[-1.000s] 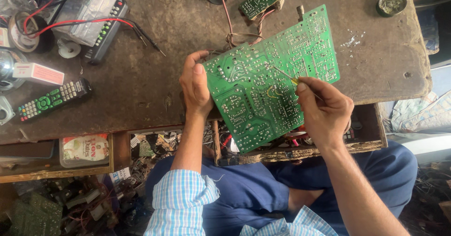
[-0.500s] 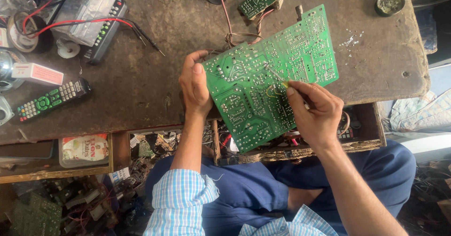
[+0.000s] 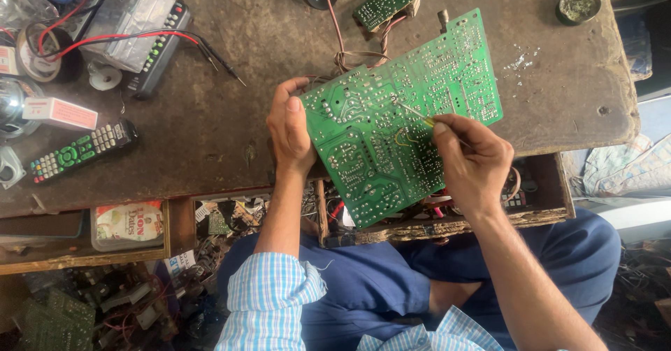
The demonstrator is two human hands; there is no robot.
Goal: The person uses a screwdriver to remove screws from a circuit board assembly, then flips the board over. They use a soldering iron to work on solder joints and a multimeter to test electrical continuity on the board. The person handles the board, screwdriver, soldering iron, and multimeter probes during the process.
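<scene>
1. While the person sits at the worn wooden worktop (image 3: 210,141), a large green circuit board (image 3: 405,113) is held tilted, solder side up, over the worktop's near edge; this board serves as the landmark below.
2. Left hand (image 3: 290,131): grip closed on the board's left edge, thumb lying on the solder face, fingers hidden underneath.
3. Right hand (image 3: 475,159): grip pinched together on a thin tool with a yellowish shaft (image 3: 426,120); its metal tip touches the solder face near the board's middle.
4. Beyond the board's far edge: a smaller green circuit board (image 3: 384,1), joined to the large one by a twisted bundle of wires (image 3: 349,57).
5. Far right of the board: a small round tin (image 3: 579,5) on the worktop, well apart.
6. Left of the board, well apart: a black remote with green buttons (image 3: 80,150), a second dark remote (image 3: 157,50) and red and black probe leads (image 3: 140,38).
7. Beneath the board's near corner: an open drawer (image 3: 545,197) holding mixed parts.
</scene>
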